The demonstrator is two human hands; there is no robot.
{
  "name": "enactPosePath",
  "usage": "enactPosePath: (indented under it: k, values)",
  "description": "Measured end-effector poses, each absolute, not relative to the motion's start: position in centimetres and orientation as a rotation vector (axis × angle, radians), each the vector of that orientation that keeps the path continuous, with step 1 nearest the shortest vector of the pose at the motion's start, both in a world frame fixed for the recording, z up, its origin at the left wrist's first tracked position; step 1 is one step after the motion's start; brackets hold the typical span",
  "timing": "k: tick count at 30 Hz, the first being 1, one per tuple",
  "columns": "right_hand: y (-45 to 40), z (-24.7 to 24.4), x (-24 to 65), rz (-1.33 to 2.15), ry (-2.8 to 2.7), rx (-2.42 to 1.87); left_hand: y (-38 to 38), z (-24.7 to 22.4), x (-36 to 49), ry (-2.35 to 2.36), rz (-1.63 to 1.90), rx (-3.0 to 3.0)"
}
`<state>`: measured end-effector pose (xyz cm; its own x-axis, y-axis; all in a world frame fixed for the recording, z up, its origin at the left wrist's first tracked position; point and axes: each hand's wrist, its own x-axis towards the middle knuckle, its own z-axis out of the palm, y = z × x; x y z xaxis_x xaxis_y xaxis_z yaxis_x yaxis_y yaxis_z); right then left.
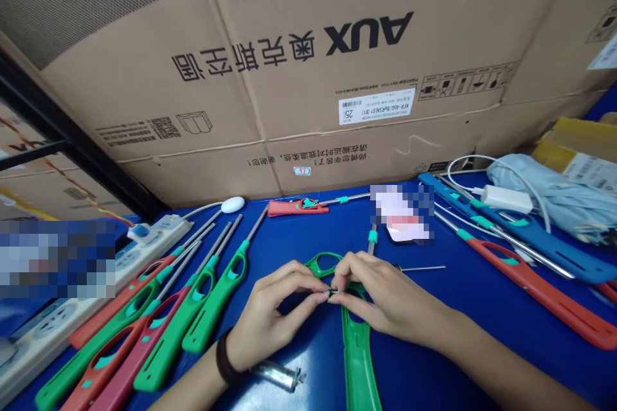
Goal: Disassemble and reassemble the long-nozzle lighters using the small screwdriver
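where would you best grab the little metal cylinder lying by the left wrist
Pinch the metal cylinder across its smooth round middle, coming from above. It lies flat on the blue table, long axis roughly left to right, and its right end carries small prongs, so the plain barrel is probably the safer part.

5 assembled lighters are being counted at the left, 1 red lighter at the back, 3 long lighters at the right; 1 green shell, 1 power strip, 1 white charger.
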<state>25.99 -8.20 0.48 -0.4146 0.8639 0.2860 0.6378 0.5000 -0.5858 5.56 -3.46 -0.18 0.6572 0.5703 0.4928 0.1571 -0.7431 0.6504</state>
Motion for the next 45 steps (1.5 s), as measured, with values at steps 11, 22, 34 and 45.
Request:
enactPosePath:
  k: [11, 22, 34, 45]
  values:
    - [-8.4, 1.0, 25.9, 0.518, -2.174, -1.205, -3.4, -0.1, 5.7, 0.623, 0.924, 2.122]
    - [-8.4, -0.5, 25.1, 0.207, -2.136, -0.823, -2.9, 0.2, 5.7, 0.682, 0.428, 1.252]
    - [-8.6, -0.4, 24.9, 0.172, -2.133, -0.747, -3.6, 0.7, 5.9, 0.635, 0.458, 1.135]
    - [-8.7, -0.3, 24.6, 0.207, -2.128, -0.740, -3.7, 0.6, 6.1, 0.605, 0.517, 1.094]
